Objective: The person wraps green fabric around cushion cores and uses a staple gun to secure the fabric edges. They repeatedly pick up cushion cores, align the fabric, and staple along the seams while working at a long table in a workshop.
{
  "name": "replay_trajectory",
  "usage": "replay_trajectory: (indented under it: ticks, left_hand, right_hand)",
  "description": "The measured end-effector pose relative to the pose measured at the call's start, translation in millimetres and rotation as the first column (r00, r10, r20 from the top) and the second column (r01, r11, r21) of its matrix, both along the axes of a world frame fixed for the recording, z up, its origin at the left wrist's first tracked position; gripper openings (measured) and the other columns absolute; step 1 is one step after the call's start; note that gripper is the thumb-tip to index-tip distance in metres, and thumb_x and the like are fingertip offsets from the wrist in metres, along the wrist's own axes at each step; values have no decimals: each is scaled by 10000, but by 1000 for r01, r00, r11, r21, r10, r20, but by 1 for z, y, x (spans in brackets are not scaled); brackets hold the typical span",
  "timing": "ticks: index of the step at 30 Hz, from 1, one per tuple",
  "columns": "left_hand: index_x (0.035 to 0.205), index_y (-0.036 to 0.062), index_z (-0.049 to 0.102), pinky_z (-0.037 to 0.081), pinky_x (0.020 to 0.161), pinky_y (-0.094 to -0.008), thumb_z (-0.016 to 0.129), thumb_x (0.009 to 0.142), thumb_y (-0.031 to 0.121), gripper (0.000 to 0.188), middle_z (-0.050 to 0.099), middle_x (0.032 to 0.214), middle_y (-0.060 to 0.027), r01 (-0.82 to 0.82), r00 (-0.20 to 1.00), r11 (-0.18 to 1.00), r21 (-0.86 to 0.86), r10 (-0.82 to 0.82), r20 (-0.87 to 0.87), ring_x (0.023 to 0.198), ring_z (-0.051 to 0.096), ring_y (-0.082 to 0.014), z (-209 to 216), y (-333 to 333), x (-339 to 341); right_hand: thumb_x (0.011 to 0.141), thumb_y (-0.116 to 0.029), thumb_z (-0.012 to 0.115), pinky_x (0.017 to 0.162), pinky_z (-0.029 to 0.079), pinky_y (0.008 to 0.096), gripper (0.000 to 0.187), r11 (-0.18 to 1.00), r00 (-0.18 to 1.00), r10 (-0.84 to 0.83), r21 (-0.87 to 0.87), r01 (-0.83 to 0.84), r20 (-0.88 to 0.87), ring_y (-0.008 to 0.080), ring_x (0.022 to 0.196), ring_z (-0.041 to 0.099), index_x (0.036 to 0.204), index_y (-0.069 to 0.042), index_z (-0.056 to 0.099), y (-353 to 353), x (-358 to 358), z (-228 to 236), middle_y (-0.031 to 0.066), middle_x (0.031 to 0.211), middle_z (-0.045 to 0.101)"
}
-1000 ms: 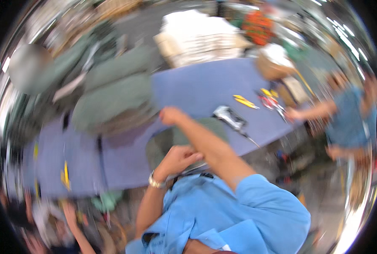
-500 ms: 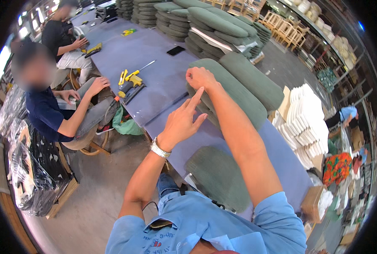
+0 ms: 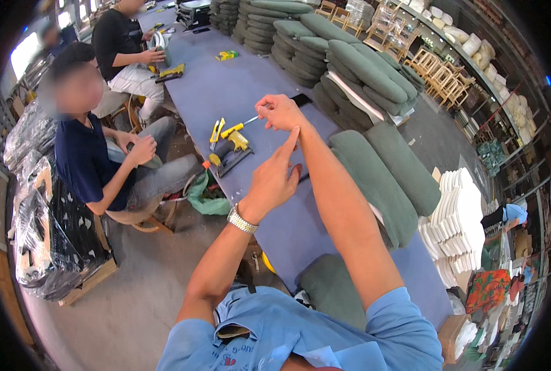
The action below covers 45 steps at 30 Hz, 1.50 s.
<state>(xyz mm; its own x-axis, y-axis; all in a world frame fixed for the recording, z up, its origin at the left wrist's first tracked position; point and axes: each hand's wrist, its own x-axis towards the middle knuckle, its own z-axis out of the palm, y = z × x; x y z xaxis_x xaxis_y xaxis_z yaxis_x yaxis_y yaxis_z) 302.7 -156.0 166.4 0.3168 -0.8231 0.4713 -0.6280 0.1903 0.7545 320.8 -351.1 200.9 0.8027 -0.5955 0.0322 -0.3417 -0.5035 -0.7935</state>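
My left hand [image 3: 272, 183], with a metal-band watch [image 3: 242, 219] on its wrist, is open. Its index finger reaches up and touches, or nearly touches, my right wrist. My right hand [image 3: 279, 113] is raised over the table, its fingers curled in with nothing visible in them. Nearest to it on the tabletop is a screwdriver [image 3: 232, 130] with a yellow handle, its shaft end partly behind the hand. Beside that lie a yellow-and-black staple gun [image 3: 233, 150] and a small yellow tool [image 3: 216, 132]. Dark green seat cushions [image 3: 374, 179] rest right of my right forearm.
Stacks of green cushions [image 3: 374, 71] and a phone [image 3: 301, 99] occupy the far table [image 3: 195, 74]. One person [image 3: 83, 148] sits at its left edge, another [image 3: 117, 46] farther back. White curved pieces [image 3: 458, 216] are piled on the right. A wrapped pallet load [image 3: 59, 229] stands left.
The view has shifted, and my hands now sit closer to the staple gun and screwdriver, away from the cushions. Their pose is much the same. The near seated person has brought both hands together.
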Motion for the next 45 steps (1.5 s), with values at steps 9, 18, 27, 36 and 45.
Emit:
replay_trajectory:
  ticks: [9, 18, 27, 36, 45]
  left_hand:
    - [1608, 141, 320, 565, 822, -438, 630, 941, 107, 737, 669, 1302, -174, 15, 999, 986, 167, -21, 33, 968, 730, -335, 34, -1, 49]
    - [1610, 142, 289, 555, 765, -542, 551, 922, 104, 737, 656, 1294, -212, -38, 995, 967, 254, 14, 98, 963, 683, -451, 20, -28, 75]
    - [1588, 137, 332, 562, 750, -538, 572, 911, 117, 719, 678, 1241, -202, -59, 993, 974, 217, 36, 110, 930, 690, -452, 11, -41, 77]
    - [1553, 113, 346, 561, 660, -542, 590, 907, 137, 691, 695, 1079, -181, 13, 993, 962, 272, -45, 113, 852, 702, -441, 5, -40, 48]
    - [1557, 92, 343, 544, 621, -546, 595, 909, 138, 697, 688, 1031, -184, 2, 989, 970, 244, -38, 142, 795, 692, -438, -8, -14, 6]
  right_hand:
    - [957, -215, 654, 541, 547, 296, 215, 942, 972, -205, 293, 165, 112, 151, 653, 707, 1067, -40, 715, -55, 60, -19, 70, 917, 750]
    - [970, -218, 658, 526, 526, 297, 235, 950, 987, -146, 288, 123, 60, 159, 664, 704, 1118, -37, 687, -57, 102, -32, 88, 944, 745]
    - [970, -244, 674, 526, 517, 283, 247, 947, 987, -157, 289, 143, 25, 147, 663, 697, 1121, -50, 697, -64, 100, -41, 77, 950, 749]
    - [1006, -252, 634, 544, 515, 267, 255, 936, 981, -195, 295, 189, -12, 130, 667, 668, 1159, -55, 689, -66, 53, -52, 76, 967, 744]
    - [1006, -270, 654, 584, 508, 270, 241, 914, 979, -203, 355, 197, -23, 130, 699, 651, 1165, -92, 680, -35, 14, -63, 51, 997, 725]
